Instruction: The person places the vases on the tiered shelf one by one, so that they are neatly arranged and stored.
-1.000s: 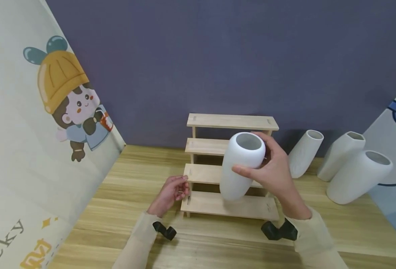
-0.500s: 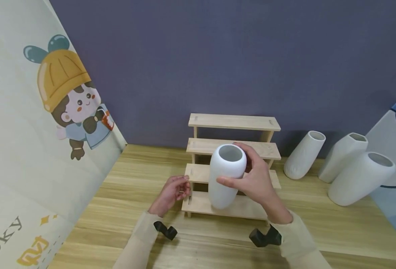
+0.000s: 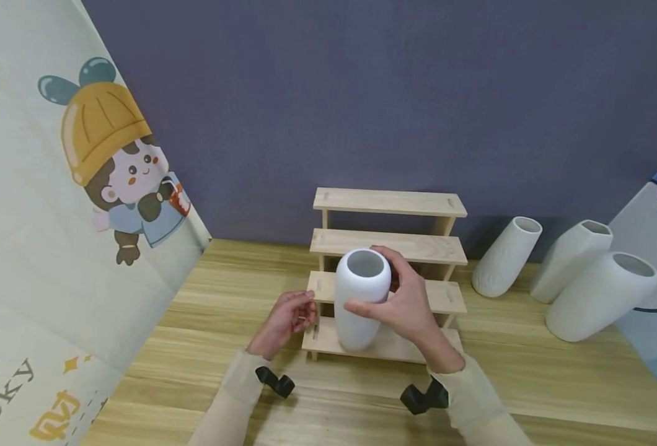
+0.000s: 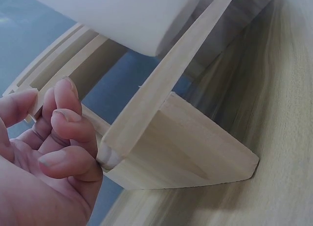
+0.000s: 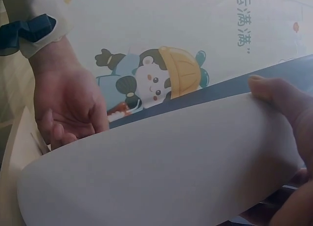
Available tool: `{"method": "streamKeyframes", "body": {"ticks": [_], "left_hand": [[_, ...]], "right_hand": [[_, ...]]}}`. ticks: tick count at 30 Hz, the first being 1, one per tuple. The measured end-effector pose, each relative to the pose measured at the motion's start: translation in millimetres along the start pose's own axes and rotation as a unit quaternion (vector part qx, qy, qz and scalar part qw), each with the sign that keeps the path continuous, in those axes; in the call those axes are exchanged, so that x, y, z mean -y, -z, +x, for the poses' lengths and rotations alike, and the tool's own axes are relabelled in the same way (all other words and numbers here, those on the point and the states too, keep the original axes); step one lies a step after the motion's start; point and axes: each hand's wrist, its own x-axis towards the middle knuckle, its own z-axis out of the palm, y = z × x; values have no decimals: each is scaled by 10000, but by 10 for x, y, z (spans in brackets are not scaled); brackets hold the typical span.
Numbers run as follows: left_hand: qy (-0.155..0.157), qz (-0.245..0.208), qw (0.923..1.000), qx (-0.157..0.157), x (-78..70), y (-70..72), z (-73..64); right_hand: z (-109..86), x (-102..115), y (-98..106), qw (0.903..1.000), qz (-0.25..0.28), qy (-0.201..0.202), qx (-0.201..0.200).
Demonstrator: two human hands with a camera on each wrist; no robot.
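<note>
My right hand grips a smooth white vase around its upper part, thumb in front and fingers behind. The vase is nearly upright, its mouth facing up, over the left part of the lowest board of a four-tier wooden display stand. Whether its base touches that board, I cannot tell. At the stand's left end, my left hand pinches the second-lowest board between thumb and forefinger. The left wrist view shows the other fingers loosely curled beside the stand, with the vase's base above the lowest board.
Three more white vases stand on the wooden table to the right of the stand: a slim one, an angular one and a rounded one. A dark blue backdrop rises behind. Printed panels flank both sides.
My right hand has carried the vase left and slightly down, from over the stand's middle to its left part. The left hand keeps its hold on the stand.
</note>
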Motion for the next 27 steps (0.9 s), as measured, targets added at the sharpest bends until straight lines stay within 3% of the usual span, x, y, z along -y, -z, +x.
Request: {"method": "streamKeyframes", "body": {"ticks": [12,27], "left_hand": [[21,0,10000,65,-11,12,2],[34,1,10000,14,-29,-10,-16]], "right_hand": [[-16,-8,-142,9999,-63,118,95],[-26,23,-152,9992,-202,116,327]]}}
